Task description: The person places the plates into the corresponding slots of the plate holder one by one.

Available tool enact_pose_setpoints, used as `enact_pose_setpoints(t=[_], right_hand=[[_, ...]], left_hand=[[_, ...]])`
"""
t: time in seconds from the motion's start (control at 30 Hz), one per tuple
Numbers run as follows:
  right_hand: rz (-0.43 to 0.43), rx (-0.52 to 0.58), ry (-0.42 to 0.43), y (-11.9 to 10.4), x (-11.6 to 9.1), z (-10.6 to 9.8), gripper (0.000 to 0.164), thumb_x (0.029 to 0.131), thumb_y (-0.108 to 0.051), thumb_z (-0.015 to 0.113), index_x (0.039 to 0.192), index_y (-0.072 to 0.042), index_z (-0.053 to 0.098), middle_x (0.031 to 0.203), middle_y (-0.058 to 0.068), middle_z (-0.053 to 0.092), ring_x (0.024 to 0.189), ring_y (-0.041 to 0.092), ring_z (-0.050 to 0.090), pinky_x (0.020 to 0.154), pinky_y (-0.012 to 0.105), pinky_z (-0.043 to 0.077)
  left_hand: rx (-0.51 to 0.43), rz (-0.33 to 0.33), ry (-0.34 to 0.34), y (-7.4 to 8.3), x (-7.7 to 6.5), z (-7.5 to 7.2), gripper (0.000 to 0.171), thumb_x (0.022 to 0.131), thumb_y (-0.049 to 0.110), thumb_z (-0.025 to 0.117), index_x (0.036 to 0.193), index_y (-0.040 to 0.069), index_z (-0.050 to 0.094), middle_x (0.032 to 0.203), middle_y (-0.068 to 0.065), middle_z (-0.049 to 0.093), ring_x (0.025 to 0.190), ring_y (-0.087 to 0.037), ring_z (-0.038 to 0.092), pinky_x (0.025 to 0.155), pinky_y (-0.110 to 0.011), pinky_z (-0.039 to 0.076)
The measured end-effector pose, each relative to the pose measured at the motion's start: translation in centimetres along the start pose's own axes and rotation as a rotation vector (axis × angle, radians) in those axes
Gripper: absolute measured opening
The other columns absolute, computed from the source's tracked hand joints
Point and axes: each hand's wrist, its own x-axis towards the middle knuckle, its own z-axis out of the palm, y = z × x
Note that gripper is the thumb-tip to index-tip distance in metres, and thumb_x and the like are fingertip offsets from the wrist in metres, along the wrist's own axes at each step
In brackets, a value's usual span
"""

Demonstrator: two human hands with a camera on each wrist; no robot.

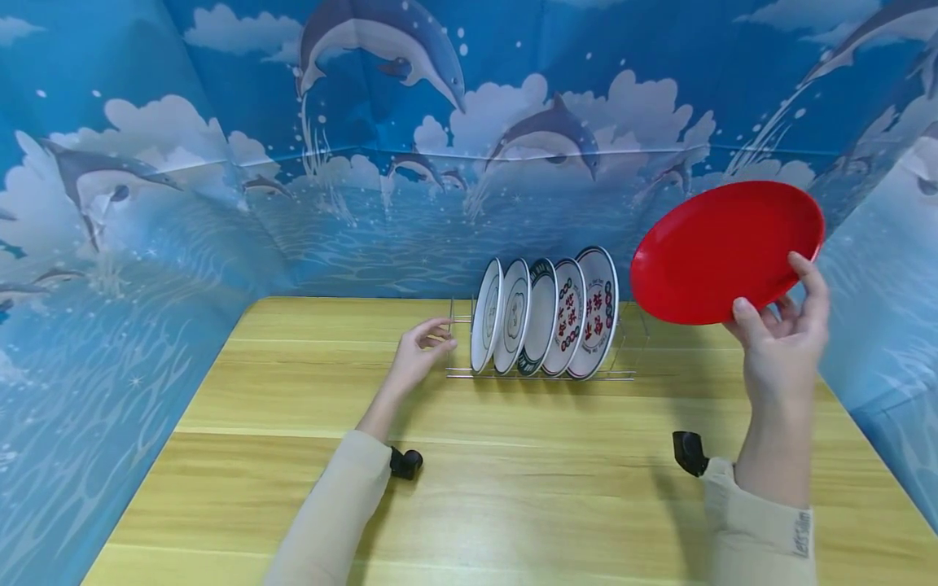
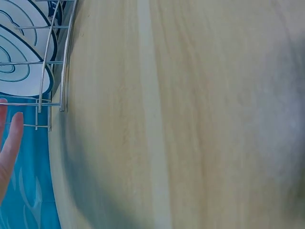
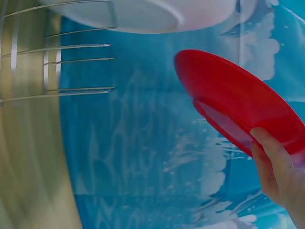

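Note:
A wire dish rack (image 1: 542, 376) stands at the table's back edge, holding several white patterned plates (image 1: 594, 313) upright in a row. At the rack's left end my left hand (image 1: 418, 352) pinches the end wire between thumb and fingers; its fingertips show at the left edge of the left wrist view. My right hand (image 1: 787, 338) grips a red plate (image 1: 725, 252) by its lower right rim, thumb on one side and fingers on the other. The plate is tilted in the air, right of the rack and apart from it.
The wooden table (image 1: 535, 488) spreads in front of the rack. Behind and beside it hangs a blue dolphin-print cloth (image 1: 352, 220). Slots at the rack's right end (image 3: 81, 62) hold no plate. Small black devices (image 1: 689, 452) sit at both wrists.

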Motion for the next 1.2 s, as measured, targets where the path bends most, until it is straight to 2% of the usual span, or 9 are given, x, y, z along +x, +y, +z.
enact_pose_setpoints(t=[0.07,0.23,0.4,0.6,0.73,0.9,1.0,1.1,1.2], right_hand=[[0.005,-0.049,-0.05,0.4,-0.3,-0.4,0.065,0.081,0.013,0.058,0.135,-0.017,0.04,0.133,0.009,0.036,0.115,0.021,0.045,0.071,0.027,0.052],[-0.005,-0.186,-0.181,1.3,-0.9,-0.9,0.062,0.084,0.013,0.054,0.137,-0.014,0.038,0.126,0.008,0.041,0.106,0.018,0.048,0.07,0.021,0.052],[-0.077,-0.369,-0.279,2.1,-1.1,-0.8,0.064,0.082,0.015,0.055,0.138,-0.012,0.038,0.126,0.005,0.042,0.105,0.015,0.047,0.07,0.015,0.05],[-0.178,-0.695,-0.386,2.8,-1.4,-0.2,0.067,0.082,0.013,0.056,0.14,-0.014,0.036,0.132,0.006,0.04,0.102,0.011,0.047,0.068,0.01,0.048],[-0.176,-0.886,-0.432,3.2,-1.8,0.3,0.067,0.085,0.006,0.057,0.142,-0.019,0.033,0.134,0.012,0.037,0.1,0.006,0.046,0.067,0.007,0.046],[-0.167,-0.922,-0.488,4.2,-2.1,0.8,0.068,0.084,0.007,0.059,0.142,-0.018,0.033,0.137,0.016,0.035,0.101,0.008,0.045,0.066,0.007,0.046],[-0.152,-0.93,-0.514,4.7,-2.3,1.0,0.069,0.083,0.007,0.059,0.142,-0.017,0.033,0.139,0.017,0.033,0.105,0.02,0.046,0.067,0.007,0.046],[-0.116,-0.947,-0.522,5.3,-2.5,1.1,0.069,0.084,0.006,0.059,0.142,-0.019,0.033,0.14,0.017,0.033,0.108,0.034,0.046,0.066,0.008,0.046],[-0.086,-0.954,-0.524,6.0,-2.5,1.0,0.069,0.084,0.006,0.059,0.143,-0.02,0.032,0.14,0.017,0.033,0.11,0.039,0.045,0.067,0.009,0.047]], left_hand=[[-0.012,0.0,0.003,0.3,-0.1,0.1,0.038,0.085,0.0,0.062,0.12,-0.009,0.052,0.101,-0.031,0.057,0.089,-0.047,0.055,0.08,-0.055,0.047],[-0.029,-0.001,0.026,0.3,0.0,0.4,0.036,0.085,-0.001,0.062,0.119,-0.01,0.053,0.097,-0.032,0.057,0.086,-0.05,0.055,0.077,-0.055,0.048],[-0.07,-0.005,0.051,-0.3,0.4,0.6,0.033,0.085,0.002,0.063,0.116,-0.008,0.055,0.091,-0.03,0.059,0.084,-0.05,0.055,0.076,-0.055,0.049],[-0.096,0.007,0.097,-2.3,1.2,0.8,0.031,0.084,0.006,0.065,0.113,-0.003,0.059,0.084,-0.025,0.062,0.078,-0.049,0.057,0.074,-0.055,0.049],[-0.076,0.009,0.126,-2.6,1.3,0.9,0.028,0.083,0.006,0.066,0.11,0.0,0.061,0.076,-0.014,0.062,0.073,-0.043,0.059,0.071,-0.052,0.051],[-0.081,-0.008,0.132,-2.7,1.2,1.0,0.027,0.083,0.006,0.066,0.109,0.001,0.061,0.073,-0.008,0.06,0.075,-0.048,0.057,0.068,-0.051,0.053],[-0.086,-0.025,0.125,-2.6,1.2,1.0,0.028,0.083,0.006,0.066,0.111,0.001,0.061,0.076,-0.013,0.06,0.076,-0.047,0.057,0.069,-0.051,0.052],[-0.1,-0.043,0.109,-2.6,1.3,0.8,0.03,0.083,0.006,0.066,0.112,0.0,0.06,0.081,-0.021,0.06,0.072,-0.037,0.061,0.072,-0.053,0.051],[-0.119,-0.053,0.088,-2.6,1.3,0.7,0.032,0.084,0.005,0.065,0.114,-0.003,0.058,0.085,-0.027,0.058,0.071,-0.033,0.061,0.074,-0.056,0.049]])
